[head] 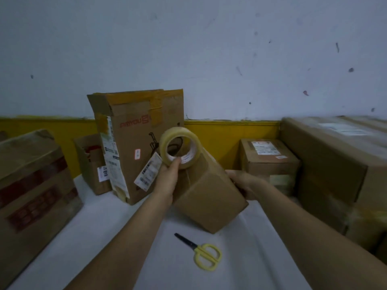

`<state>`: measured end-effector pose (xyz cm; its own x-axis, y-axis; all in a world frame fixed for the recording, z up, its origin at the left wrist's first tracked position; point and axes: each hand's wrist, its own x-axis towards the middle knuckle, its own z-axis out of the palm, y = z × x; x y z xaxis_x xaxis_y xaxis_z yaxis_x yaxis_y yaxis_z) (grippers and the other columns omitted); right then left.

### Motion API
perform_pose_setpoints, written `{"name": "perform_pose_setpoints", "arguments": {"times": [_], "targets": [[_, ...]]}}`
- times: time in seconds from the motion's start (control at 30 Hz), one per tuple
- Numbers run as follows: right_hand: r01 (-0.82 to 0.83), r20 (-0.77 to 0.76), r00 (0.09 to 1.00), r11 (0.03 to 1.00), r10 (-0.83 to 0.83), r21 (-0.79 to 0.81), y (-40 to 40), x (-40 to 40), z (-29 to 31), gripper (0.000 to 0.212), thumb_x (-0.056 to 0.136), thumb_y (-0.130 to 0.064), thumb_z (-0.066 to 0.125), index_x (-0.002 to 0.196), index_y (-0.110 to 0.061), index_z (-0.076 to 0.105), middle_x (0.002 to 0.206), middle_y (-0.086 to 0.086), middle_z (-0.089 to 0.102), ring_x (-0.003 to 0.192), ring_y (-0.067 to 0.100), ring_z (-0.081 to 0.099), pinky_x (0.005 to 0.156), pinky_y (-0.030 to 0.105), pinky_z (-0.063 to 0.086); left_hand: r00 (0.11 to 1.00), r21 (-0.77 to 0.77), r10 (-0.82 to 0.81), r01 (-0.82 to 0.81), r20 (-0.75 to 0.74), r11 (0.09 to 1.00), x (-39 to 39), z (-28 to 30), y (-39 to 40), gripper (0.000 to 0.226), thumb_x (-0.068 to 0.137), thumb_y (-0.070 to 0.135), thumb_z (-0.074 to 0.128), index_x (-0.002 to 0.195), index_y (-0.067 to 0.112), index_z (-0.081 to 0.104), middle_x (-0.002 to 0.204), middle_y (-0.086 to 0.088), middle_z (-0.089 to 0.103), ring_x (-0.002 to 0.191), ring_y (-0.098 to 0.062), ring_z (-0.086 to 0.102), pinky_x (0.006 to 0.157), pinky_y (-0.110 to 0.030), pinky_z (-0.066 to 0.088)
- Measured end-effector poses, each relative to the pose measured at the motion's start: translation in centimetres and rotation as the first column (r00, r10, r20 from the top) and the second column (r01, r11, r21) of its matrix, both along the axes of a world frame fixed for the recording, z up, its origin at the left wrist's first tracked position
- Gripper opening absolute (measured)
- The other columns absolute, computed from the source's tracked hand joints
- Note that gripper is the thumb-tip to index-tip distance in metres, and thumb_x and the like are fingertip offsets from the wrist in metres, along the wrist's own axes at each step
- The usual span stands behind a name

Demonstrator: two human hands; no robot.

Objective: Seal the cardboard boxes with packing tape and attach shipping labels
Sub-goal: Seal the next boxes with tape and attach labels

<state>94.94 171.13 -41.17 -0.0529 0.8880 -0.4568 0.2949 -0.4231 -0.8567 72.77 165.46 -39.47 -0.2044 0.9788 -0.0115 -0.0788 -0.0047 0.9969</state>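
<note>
1. My left hand (167, 178) grips the roll of clear packing tape (179, 147), thumb hooked into the core. The roll is held up against the far top edge of the small plain brown cardboard box (209, 197).
2. My right hand (246, 184) holds the right side of that box, fingers wrapped behind it. The box is tilted, with one corner low toward the white tabletop (109, 237); I cannot tell whether it touches.
3. A strip of tape appears to run from the roll down over the box top. Judgement: the sealing pass is under way and not yet cut.
4. To do this step well: keep the strip taut and centred on the flap seam, steady the box with the right hand, draw the roll past the edge so tape laps onto the side, then press it flat.
5. The yellow-handled scissors (204, 253) lie on the tabletop just in front of the box, within reach for the cut.
6. Behind the box to the left stands a tall, worn carton with red print (134, 139), with a loose shipping label (148, 171) hanging near my left hand.
7. Further cartons flank the box, including a labelled one (270, 158) behind it to the right. The wall behind is pale above a yellow band (230, 139).
</note>
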Motion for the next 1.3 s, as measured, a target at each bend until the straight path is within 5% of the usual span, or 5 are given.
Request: {"name": "perform_pose_setpoints", "arguments": {"times": [0.4,0.6,0.7,1.03,1.3], "targets": [[-0.048,0.216,0.976,0.967,-0.008,0.251,-3.3,-2.2,5.4,0.034,0.106,-0.024,0.034,0.117,-0.001,0.058,0.106,0.017,0.063,0.093,0.032,0.06,0.082,0.042,0.053,0.824,0.087,0.165,-0.14,-0.541,0.986,5.3,3.3,2.3,0.033,0.102,0.035,0.043,0.12,0.013,0.06,0.12,-0.012,0.058,0.095,-0.03,0.059,0.083,-0.038,0.049],[-0.241,0.751,0.659,0.958,0.043,0.157,-2.6,-1.9,7.2,0.028,0.105,-0.012,0.04,0.124,-0.001,0.057,0.121,0.013,0.061,0.098,0.025,0.061,0.08,0.031,0.051,0.85,-0.018,-0.018,0.01,-0.526,1.0,1.7,6.2,2.1,0.027,0.095,0.022,0.045,0.117,0.02,0.061,0.099,-0.011,0.065,0.091,-0.032,0.066,0.061,-0.038,0.056],[-0.273,0.844,0.537,0.944,-0.009,0.184,-1.7,-2.3,6.3,0.013,0.1,-0.01,0.046,0.104,-0.006,0.057,0.11,0.013,0.059,0.075,0.023,0.051,0.07,0.033,0.044,0.639,0.076,0.103,-0.07,-0.762,0.995,-2.4,8.0,1.3,0.015,0.098,0.012,0.041,0.109,0.014,0.052,0.095,-0.011,0.058,0.081,-0.025,0.056,0.06,-0.033,0.045],[-0.263,0.809,0.588,0.939,-0.024,0.219,-2.2,-2.0,5.8,0.028,0.104,-0.015,0.04,0.121,-0.002,0.058,0.109,0.016,0.061,0.102,0.032,0.062,0.081,0.038,0.053,0.44,0.069,0.105,-0.098,-0.892,0.993,-4.7,3.8,0.1,0.033,0.099,0.006,0.044,0.131,0.004,0.048,0.111,-0.02,0.061,0.101,-0.032,0.058,0.082,-0.037,0.048],[-0.155,0.665,0.734,0.917,-0.142,0.367,-2.8,-2.4,5.4,0.039,0.106,-0.033,0.038,0.119,-0.003,0.061,0.096,0.014,0.061,0.09,0.031,0.063,0.07,0.036,0.051,0.578,0.092,0.173,-0.167,-0.798,0.982,-4.6,-1.1,-0.9,0.044,0.094,0.004,0.048,0.138,0.006,0.05,0.127,-0.022,0.062,0.116,-0.038,0.059,0.095,-0.042,0.05]]}}
